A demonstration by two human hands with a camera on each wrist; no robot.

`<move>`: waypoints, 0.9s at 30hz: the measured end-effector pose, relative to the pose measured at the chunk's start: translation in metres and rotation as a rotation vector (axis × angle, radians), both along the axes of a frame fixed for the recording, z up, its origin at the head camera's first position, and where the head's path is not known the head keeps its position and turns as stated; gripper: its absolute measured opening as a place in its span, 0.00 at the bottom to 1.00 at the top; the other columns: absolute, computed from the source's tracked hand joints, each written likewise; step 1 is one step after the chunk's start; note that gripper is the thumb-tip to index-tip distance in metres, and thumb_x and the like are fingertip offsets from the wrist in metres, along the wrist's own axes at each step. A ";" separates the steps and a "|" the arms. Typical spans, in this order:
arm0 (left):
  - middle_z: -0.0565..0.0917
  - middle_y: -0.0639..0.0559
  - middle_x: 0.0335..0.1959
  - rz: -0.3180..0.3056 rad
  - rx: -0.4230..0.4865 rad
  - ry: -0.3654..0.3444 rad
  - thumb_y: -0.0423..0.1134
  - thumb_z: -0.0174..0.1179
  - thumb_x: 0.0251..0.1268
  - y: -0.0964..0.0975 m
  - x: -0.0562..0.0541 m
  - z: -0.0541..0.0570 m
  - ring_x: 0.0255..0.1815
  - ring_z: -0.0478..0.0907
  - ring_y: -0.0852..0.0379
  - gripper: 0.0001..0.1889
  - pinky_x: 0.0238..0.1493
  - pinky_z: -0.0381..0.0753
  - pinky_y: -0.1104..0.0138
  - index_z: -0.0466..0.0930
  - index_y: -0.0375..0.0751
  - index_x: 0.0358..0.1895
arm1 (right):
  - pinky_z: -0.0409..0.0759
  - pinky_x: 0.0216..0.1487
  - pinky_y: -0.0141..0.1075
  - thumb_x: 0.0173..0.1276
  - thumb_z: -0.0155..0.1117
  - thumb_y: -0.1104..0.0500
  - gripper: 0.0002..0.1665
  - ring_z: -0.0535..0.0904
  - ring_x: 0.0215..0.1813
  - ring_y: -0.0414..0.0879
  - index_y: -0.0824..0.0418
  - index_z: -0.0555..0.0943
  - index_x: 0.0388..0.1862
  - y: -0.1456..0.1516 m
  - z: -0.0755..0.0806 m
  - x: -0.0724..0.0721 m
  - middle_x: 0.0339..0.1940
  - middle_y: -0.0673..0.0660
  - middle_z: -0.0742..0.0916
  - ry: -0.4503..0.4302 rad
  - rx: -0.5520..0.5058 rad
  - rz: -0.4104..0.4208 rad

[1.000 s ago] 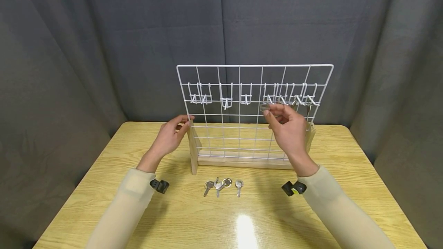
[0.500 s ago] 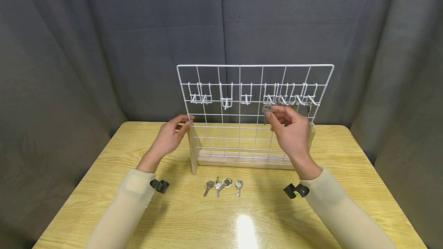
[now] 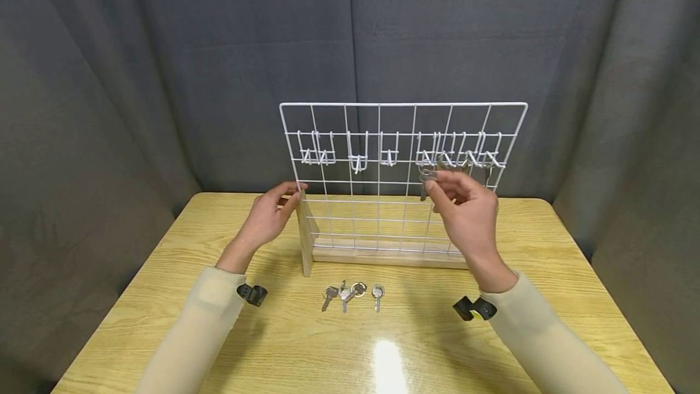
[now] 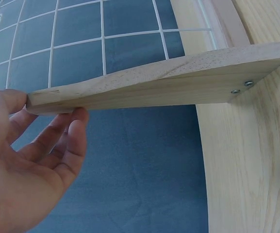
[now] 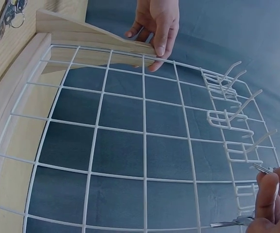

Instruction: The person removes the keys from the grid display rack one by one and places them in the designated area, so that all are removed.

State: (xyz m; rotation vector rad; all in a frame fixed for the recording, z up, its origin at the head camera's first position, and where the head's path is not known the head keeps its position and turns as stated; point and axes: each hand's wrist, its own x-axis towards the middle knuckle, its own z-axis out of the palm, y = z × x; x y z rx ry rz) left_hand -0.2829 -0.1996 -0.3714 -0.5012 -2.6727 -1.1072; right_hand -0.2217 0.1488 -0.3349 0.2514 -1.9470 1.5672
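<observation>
- Dark grey curtains (image 3: 219,78) fill the backdrop, and in front sits a pale wood-grained table (image 3: 306,351) with a bright patch of glare near its front edge.
- Centre stage, a white wire grid (image 3: 401,104) stands on a wooden base (image 3: 383,256), with a row of white hooks across its upper part.
- Over to the left hand (image 3: 268,214): it grips the top of the wooden side support (image 4: 144,87), thumb on one side, fingers on the other.
- And here's the right hand (image 3: 470,211), out in front of the grid's right half, pinching a key ring (image 3: 428,171) between thumb and fingers, the held key (image 3: 423,192) hanging blade down!
- That ring is just below a hook (image 3: 427,158); whether they touch, I cannot tell.
- Further right, more hanging keys (image 3: 488,174) show on the hooks, partly hidden.
- Down on the table before the base, three loose keys (image 3: 344,298) bunch close together, and a single key (image 3: 378,298) lies just to their right.
- Both arms wear cream sleeves (image 3: 547,333) and black wrist devices (image 3: 252,295).
</observation>
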 end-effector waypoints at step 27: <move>0.83 0.43 0.58 0.003 -0.008 0.000 0.46 0.49 0.80 0.000 0.000 0.000 0.55 0.82 0.43 0.17 0.57 0.81 0.50 0.77 0.48 0.64 | 0.74 0.19 0.28 0.65 0.71 0.63 0.08 0.77 0.17 0.42 0.64 0.87 0.43 -0.002 0.006 0.019 0.26 0.36 0.87 0.037 -0.001 0.078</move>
